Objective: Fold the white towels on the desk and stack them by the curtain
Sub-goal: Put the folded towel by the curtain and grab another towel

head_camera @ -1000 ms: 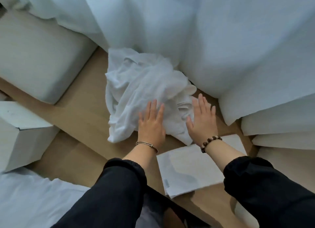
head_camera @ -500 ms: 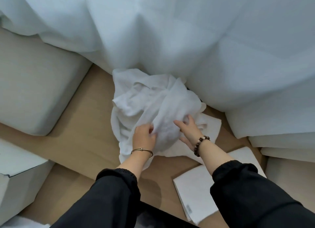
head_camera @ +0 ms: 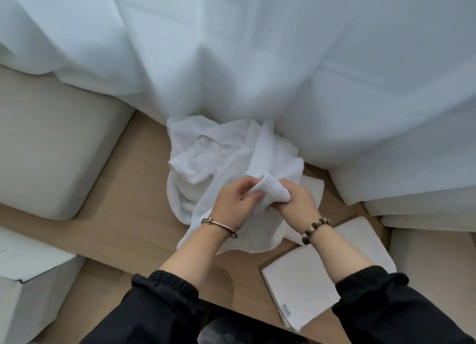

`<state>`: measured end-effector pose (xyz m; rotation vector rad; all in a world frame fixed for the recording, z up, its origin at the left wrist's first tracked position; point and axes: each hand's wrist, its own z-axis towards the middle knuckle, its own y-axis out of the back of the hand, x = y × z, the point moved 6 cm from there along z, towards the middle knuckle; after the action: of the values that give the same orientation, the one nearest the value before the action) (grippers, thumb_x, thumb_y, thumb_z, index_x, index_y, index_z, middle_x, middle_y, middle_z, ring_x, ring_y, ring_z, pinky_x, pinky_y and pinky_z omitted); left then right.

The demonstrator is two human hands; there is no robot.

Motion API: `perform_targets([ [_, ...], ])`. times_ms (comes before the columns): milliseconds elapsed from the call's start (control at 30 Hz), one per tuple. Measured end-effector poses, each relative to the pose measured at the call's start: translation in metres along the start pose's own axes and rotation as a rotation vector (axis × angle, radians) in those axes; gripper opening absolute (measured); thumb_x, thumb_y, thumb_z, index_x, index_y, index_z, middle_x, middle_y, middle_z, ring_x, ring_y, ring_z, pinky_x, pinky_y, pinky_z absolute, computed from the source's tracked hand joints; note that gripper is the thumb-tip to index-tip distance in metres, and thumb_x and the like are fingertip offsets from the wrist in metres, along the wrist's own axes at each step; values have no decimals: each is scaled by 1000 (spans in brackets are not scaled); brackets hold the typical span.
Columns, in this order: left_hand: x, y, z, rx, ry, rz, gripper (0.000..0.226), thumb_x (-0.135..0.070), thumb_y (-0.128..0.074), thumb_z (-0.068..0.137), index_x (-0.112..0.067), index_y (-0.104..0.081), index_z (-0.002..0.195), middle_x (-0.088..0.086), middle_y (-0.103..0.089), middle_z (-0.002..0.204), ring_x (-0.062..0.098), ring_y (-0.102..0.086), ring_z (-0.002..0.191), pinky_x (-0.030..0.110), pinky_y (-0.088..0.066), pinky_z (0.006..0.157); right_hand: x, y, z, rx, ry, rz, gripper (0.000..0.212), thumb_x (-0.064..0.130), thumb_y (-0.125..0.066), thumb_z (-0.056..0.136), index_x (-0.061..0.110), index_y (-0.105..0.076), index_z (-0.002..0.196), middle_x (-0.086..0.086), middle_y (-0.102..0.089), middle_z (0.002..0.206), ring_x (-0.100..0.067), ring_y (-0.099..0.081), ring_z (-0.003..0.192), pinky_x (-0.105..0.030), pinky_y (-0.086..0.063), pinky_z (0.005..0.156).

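Between 2 hands, bunched towel

No text, brand or number can be read. A small tag is seen at the near edge of the folded white towel laid on the table, but its print is too small to be made out.

Left hand and right hand meet, fingers curled.

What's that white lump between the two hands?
A bunched-up fold of the towel. The left hand and the right hand both grip it, with nothing else between them. The head view shows this.
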<state>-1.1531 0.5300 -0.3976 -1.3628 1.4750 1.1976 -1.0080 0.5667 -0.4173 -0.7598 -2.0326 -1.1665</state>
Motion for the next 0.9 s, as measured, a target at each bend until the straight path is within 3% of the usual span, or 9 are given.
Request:
perform_targets([
  [67,0,-2,0,-13,-11,181,31,-16,-74,78,-33,-60,100,-13,-61,106,0,-51,100,11,-36,87,-4,19,-6,-19,-14,8,6,12,-70,78,11,-64,80,-3,-65,71,-15,-58,68,-17,-42,52],
  [167,14,-14,0,162,47,476,96,-33,-84,65,-28,-29,143,-10,-25,148,8,-19,137,17,-12,110,-7,54,-15,-15,-51,193,14,6,-65,75,16,-70,84,-7,-71,78,-21,-67,79,-37,-55,67],
  [233,21,-22,-2,228,81,559,116,-39,-85,62,-25,-10,150,-5,-7,157,12,-4,144,31,-6,118,-8,75,-21,1,-44,375,27,6,-60,70,21,-72,88,-10,-73,85,-24,-69,85,-41,-57,72],
  [300,18,-35,-2,244,48,536,121,-40,-86,61,-24,-5,150,-6,-4,157,12,-1,145,29,-2,118,-10,89,-26,13,-22,544,32,-3,-54,69,16,-73,89,-10,-73,85,-23,-69,83,-34,-57,65],
  [433,-16,-83,6,305,-211,656,100,-53,-83,57,-24,-33,139,-1,-27,150,19,-21,140,33,-18,116,-13,95,-39,122,-82,837,19,-12,-49,70,1,-63,71,-6,-61,57,-15,-61,54,-21,-47,45],
  [500,-28,-104,1,323,-253,582,68,-51,-80,60,-35,-45,116,-5,-51,122,3,-42,120,25,-34,102,-14,102,-45,104,-102,875,9,0,-54,67,1,-61,73,-4,-60,55,-14,-61,51,-20,-46,43],
  [633,-25,-111,-14,209,-10,381,30,-50,-76,64,-41,-48,73,-22,-56,74,-9,-53,71,10,-36,60,-21,125,-51,-161,-115,743,10,16,-65,87,14,-62,96,-5,-71,89,-20,-68,86,-32,-56,68],
  [733,-37,-116,-16,117,34,277,25,-45,-76,64,-40,-54,74,-19,-60,77,4,-58,78,16,-44,65,-18,141,-63,-264,-97,612,46,47,-64,79,24,-50,117,-1,-61,120,-16,-60,111,-36,-49,91],
  [900,-79,-138,-21,113,47,129,31,-33,-78,64,-32,-58,87,-16,-62,84,10,-62,87,21,-47,74,-9,169,-103,-210,-103,505,79,70,-56,64,21,-45,125,3,-61,115,-10,-61,106,-34,-52,88],
])
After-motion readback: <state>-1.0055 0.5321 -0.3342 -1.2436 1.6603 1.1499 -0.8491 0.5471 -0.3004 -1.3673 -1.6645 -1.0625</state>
